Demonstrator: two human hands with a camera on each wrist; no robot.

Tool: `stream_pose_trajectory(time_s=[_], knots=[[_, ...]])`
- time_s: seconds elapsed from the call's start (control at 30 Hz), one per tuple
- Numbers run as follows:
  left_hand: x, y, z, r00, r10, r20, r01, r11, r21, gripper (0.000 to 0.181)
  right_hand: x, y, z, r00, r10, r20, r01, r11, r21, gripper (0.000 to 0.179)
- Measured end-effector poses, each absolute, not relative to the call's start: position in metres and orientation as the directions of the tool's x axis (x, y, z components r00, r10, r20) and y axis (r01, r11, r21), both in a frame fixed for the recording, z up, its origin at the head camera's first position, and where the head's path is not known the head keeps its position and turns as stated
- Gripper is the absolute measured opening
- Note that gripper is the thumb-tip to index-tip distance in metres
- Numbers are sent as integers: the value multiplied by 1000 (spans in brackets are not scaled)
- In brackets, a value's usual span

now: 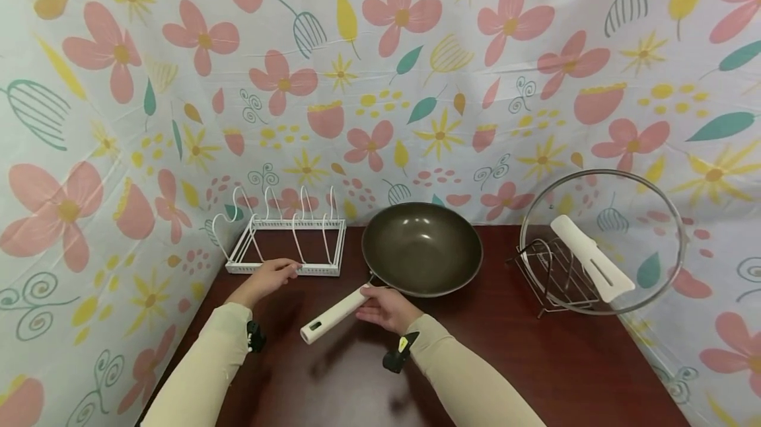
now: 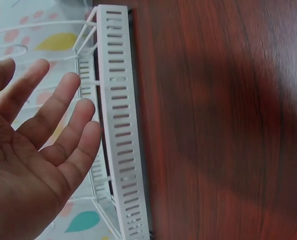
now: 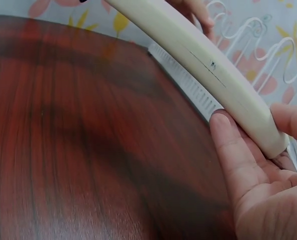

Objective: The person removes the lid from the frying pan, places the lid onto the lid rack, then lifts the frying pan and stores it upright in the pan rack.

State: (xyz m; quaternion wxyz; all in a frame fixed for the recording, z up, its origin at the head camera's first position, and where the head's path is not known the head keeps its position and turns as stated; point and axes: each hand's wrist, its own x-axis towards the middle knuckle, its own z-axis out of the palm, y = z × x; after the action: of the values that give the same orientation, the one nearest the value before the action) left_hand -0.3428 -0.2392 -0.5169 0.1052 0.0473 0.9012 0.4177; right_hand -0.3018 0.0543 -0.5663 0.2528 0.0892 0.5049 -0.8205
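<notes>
A dark frying pan (image 1: 422, 248) with a cream handle (image 1: 333, 314) is at the middle of the table, its inside facing up. My right hand (image 1: 389, 308) holds the handle near the pan end; in the right wrist view the thumb and fingers (image 3: 238, 160) pinch that end. Whether the pan's base touches the table I cannot tell. My left hand (image 1: 270, 278) is at the front rail of a white rack (image 1: 285, 268) with upright wire loops. In the left wrist view its fingers (image 2: 63, 95) are loosely spread and hold nothing.
At the right, a wire stand (image 1: 553, 281) holds a large glass lid (image 1: 678, 215) leaning upright with a cream handle bar (image 1: 594, 258) across it. A flowered sheet (image 1: 416, 96) hangs behind and beside the dark red wooden table (image 1: 493, 348).
</notes>
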Motion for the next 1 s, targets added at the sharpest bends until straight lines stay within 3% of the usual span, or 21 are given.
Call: stream_pose_trajectory(time_s=[0.57,1.0], knots=[[-342,-178,-534,-913,336,-229,15,590,807,31,-288,88,-569,-828,-425,-367,494,-240,-835,15],[-333,-102,-534,-834,486,-260,57,545,837,43,-281,104,-569,-816,-416,-401,509,-189,-840,21]])
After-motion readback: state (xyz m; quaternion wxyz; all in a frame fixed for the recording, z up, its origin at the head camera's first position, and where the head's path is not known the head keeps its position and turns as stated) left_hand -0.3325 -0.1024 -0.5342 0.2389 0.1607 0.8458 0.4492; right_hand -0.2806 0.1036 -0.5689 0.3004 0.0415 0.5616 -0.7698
